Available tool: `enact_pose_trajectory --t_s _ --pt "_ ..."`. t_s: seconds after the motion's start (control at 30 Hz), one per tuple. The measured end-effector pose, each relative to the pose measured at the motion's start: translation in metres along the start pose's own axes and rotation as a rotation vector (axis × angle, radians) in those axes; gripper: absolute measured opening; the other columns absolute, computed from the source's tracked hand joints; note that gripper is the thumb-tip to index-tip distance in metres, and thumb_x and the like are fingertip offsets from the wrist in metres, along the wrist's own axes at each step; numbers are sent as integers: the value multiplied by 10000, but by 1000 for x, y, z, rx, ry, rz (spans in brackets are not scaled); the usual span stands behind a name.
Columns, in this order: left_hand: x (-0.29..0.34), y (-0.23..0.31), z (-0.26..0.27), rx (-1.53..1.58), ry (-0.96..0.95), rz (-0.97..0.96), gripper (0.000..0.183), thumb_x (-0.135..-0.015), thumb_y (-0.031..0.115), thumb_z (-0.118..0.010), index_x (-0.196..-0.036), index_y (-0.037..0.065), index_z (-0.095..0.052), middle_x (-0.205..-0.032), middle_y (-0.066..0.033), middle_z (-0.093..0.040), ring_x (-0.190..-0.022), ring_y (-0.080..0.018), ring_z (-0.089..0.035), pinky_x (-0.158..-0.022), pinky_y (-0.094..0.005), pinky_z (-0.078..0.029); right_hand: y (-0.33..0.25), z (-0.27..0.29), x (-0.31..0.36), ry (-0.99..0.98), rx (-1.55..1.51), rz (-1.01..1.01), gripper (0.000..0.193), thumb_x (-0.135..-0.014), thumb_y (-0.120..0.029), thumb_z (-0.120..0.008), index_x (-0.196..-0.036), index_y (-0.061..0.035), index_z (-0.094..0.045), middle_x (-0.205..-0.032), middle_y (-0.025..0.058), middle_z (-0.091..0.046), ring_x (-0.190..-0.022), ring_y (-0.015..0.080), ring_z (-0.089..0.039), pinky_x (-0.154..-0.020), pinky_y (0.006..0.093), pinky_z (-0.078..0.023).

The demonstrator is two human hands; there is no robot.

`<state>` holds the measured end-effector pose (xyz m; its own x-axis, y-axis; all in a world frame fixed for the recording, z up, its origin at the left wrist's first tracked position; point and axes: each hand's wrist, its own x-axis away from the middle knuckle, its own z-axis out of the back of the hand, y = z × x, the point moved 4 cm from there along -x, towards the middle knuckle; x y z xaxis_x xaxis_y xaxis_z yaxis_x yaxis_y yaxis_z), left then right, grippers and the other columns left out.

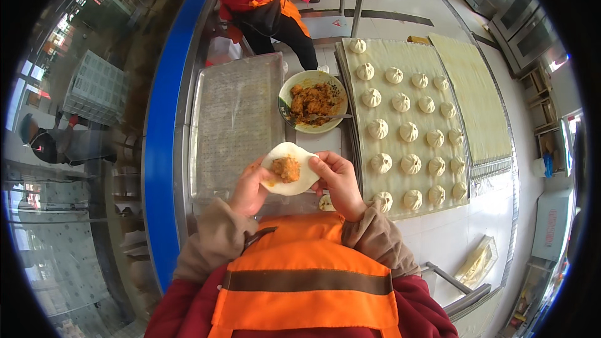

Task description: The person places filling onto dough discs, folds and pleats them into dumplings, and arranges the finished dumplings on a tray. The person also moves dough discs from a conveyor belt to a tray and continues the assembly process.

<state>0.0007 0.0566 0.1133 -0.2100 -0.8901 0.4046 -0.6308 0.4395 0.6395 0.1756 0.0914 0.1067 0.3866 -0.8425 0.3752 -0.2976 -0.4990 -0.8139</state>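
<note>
Currently holding, in front of an orange apron (307,244), a pale round dough wrapper (307,175) bearing a lump of orange-brown filling (286,169). Supporting its left side with the left hand (249,189), with fingers largely hidden from view; pinching its right edge between thumb and fingers of the right hand (339,178). Facing a bowl (313,129) of mixture (312,101) just beyond, with a metal tray (238,100) at left and pleated buns (409,131) at right.

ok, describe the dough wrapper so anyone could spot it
Start at the orange apron, bottom centre. Above it, left hand and right hand hold the white dough wrapper. Unlike the pleated buns further right, it's open, showing orange-brown filling.
</note>
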Motion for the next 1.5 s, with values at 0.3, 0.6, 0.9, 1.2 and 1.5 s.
enact_pose_trajectory --t_s 0.3,0.6,0.9,1.2,1.5 --pt "12 -36 29 6 152 20 323 -905 145 -598 -1186 8 -514 -1113 -97 -586 -1018 -215 -594 -859 -366 -511 16 -22 13 108 871 481 150 -809 -175 -704 -876 -48 -662 -715 17 -588 -636 104 -590 -526 262 -447" --pt "22 -42 37 -101 80 -5 278 -896 77 -587 -1158 7 -524 -1070 -97 -598 -972 -223 -614 -778 -377 -564 36 -22 2 -67 277 19 208 -793 -145 -723 -954 -25 -669 -838 6 -618 -732 94 -582 -573 246 -465" --pt "21 -50 51 26 126 128 284 -918 74 -537 -1195 17 -503 -1141 -121 -580 -1034 -254 -595 -827 -420 -551 30 -29 8 -16 881 579 217 -827 -141 -697 -959 24 -648 -839 26 -653 -687 76 -564 -585 230 -478" --pt "20 -46 40 155 9 213 303 -941 108 -513 -1235 41 -492 -1142 -113 -580 -1031 -232 -597 -859 -409 -536 23 -21 -7 -115 834 162 162 -762 -151 -719 -878 -46 -678 -718 49 -609 -720 172 -591 -622 295 -482" --pt "14 -51 58 -158 100 145 250 -936 123 -533 -1163 20 -537 -1045 -93 -617 -922 -215 -636 -784 -363 -553 19 -34 -12 -237 942 299 149 -696 -97 -707 -831 -57 -657 -751 74 -599 -735 294 -583 -647 379 -501"
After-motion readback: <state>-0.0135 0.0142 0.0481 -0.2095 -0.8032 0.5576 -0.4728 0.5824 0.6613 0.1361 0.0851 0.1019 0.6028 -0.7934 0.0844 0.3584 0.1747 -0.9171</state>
